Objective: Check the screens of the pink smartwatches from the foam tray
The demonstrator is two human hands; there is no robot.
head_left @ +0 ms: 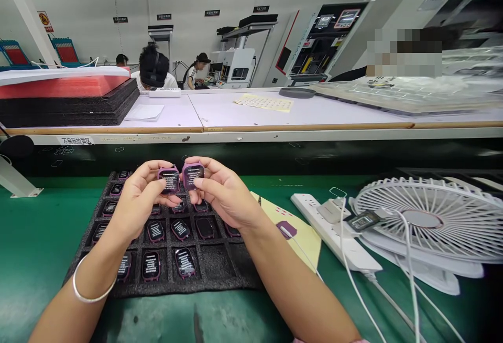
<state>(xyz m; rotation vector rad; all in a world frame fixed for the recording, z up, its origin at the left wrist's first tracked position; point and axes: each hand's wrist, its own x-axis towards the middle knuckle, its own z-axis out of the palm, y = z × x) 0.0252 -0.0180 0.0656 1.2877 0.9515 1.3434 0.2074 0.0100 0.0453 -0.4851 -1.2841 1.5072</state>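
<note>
Between thumb and fingers, my left hand [147, 188] grips a purple smartwatch case [170, 179] without straps, its lit screen facing me with white text. My right hand [220, 191] pinches a second purple smartwatch case [192, 171] close beside the first, its thumb over part of the lit screen. Both are held above a black foam tray [129, 289] divided into compartments. Many compartments hold similar watch cases, such as a lit one [151, 265] in the front row and a dark-screened one [205, 228] farther back. My forearms cover parts of the tray.
Right of the tray lie a yellow sheet [310, 238] with a purple piece on it, a white power strip [338, 238] with cables, and a white fan [424, 220]. A shelf [220, 115] runs across behind, bearing stacked foam [66, 104]. Other people [154, 67] sit beyond.
</note>
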